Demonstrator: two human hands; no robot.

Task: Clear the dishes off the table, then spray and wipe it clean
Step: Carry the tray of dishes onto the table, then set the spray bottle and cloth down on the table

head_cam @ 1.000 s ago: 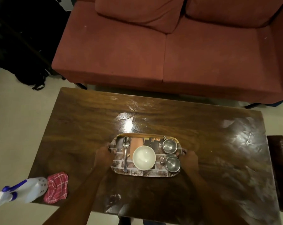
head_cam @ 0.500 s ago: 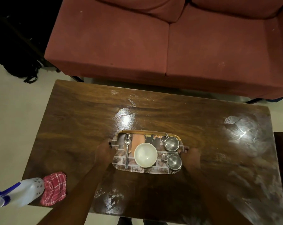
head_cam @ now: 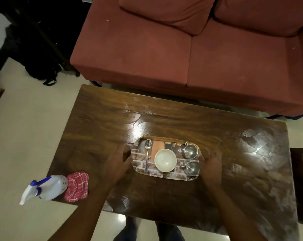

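The tray (head_cam: 166, 176) sits in the middle of the wooden table (head_cam: 182, 122), towards the near edge, its long side running left to right; whether it rests on the wood or is lifted just clear of it cannot be told. On the tray a white bowl (head_cam: 165, 160) stands in the centre; a steel spoon (head_cam: 147, 153) lies to its left, bowl end away from the person; two steel cups stand at the right end, the far cup (head_cam: 190, 151) just beside the near cup (head_cam: 192, 169). The left hand (head_cam: 116, 164) grasps the tray's left end, fingers curled against its edge; the right hand (head_cam: 212, 166) grasps the right end the same way, thumb over the rim by the near cup. The tabletop shows pale smears and glare, heaviest on its right half. At the table's near left corner lies a crumpled red checked cloth (head_cam: 76, 186); touching it on the left, a white spray bottle (head_cam: 46, 187) with a blue trigger lies on its side, its nozzle hanging out past the table edge. Beyond the table stands a red sofa (head_cam: 164, 49); a black bag (head_cam: 41, 66) sits on the pale floor to the sofa's left.
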